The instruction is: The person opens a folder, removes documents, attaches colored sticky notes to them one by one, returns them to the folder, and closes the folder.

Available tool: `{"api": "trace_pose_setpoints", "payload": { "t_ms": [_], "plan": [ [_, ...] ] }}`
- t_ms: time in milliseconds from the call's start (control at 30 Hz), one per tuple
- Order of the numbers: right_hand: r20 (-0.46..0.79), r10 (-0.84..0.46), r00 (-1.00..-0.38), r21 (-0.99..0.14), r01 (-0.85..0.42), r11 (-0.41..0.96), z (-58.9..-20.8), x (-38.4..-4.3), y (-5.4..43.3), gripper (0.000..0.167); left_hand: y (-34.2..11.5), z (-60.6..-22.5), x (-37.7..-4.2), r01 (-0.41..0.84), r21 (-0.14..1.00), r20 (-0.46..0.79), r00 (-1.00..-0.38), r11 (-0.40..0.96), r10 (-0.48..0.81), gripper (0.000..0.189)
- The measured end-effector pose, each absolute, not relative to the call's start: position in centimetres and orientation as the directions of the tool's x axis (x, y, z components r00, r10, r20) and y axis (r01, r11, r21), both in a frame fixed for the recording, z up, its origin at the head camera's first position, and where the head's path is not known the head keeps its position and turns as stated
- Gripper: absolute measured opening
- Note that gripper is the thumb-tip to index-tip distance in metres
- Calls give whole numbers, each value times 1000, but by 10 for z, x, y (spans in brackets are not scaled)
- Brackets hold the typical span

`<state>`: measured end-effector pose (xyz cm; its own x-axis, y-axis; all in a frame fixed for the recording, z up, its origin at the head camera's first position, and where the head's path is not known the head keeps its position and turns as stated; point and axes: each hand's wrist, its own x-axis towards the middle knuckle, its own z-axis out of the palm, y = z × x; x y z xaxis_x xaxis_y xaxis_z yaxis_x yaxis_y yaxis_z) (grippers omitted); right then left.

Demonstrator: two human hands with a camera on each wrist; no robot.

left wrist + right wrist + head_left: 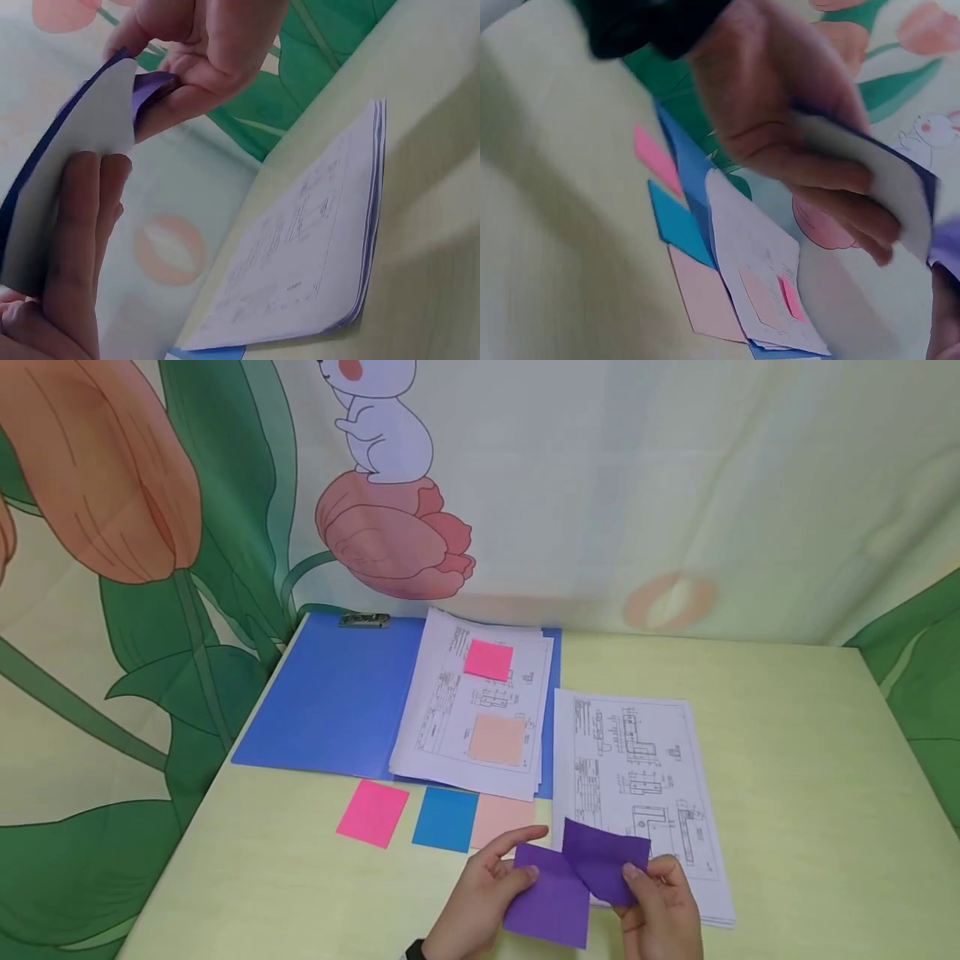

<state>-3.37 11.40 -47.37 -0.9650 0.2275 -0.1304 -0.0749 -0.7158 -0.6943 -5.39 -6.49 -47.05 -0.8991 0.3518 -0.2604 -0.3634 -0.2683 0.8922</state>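
- Against a curtain printed with tulips and a white rabbit, seen in the head view behind a pale yellow surface.
- Pinching the left purple note with the left hand, with thumb on its face and index finger stretched past its top edge.
- Pinching the right purple note at its right side with the right hand.
- Held near the front with the two notes touching and the hands apart.
- Showing farther back an open blue folder with a metal clip and printed sheets, topped by an upper pink note and a lower peach note.
- Set just in front, left to right: front pink note, blue note, front peach note.
- Showing a second stack of drawings right of the folder, partly covered.
- From the left wrist, showing the left purple note's white underside, with left-hand fingers laid along it.
- Showing the right hand above, gripping the curled right purple note.
- From the right wrist, showing the left hand, with a dark band, fingers under its note.
- Catching only slivers of right hand and right purple note at the edge.
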Motion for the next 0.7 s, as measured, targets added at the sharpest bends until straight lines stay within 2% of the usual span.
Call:
{"api": "trace_pose_setpoints", "payload": {
  "t_ms": [100, 167, 233, 267, 333, 433, 567, 700],
  "plan": [
    [-184, 177, -967, -588, -36, -808, -476, -38, 123, 18, -72, -472, -57, -365, 895, -285, -911, -256, 299, 42],
    [-248, 209, -946, -576, -29, -817, -474, -41, 131, 16, -85, -474, -62, -328, 929, -288, -931, -169, 224, 43],
    [-308, 266, -914, -581, -40, -813, -473, -43, 141, 13, -105, -478, -71, -261, 965, -260, -958, 10, 123, 44],
    [-348, 302, -887, -599, -36, -800, -472, -44, 147, 12, -117, -481, -76, -219, 965, -230, -971, 147, 63, 44],
    [-396, 351, -849, -619, -36, -785, -473, -45, 158, 11, -143, -490, -88, -193, 890, -188, -981, 414, -52, 45],
    [-468, 375, -800, -628, 3, -778, -478, -44, 169, 9, -173, -504, -103, -231, 742, -173, -973, 630, -153, 48],
    [-463, 344, -817, -620, 21, -785, -487, -41, 171, 12, -187, -518, -113, -314, 663, -189, -948, 679, -254, 49],
    [-391, 318, -864, -662, 23, -749, -490, -40, 167, 16, -183, -526, -119, -295, 576, -54, -944, 762, -325, 48]
  ]
}}
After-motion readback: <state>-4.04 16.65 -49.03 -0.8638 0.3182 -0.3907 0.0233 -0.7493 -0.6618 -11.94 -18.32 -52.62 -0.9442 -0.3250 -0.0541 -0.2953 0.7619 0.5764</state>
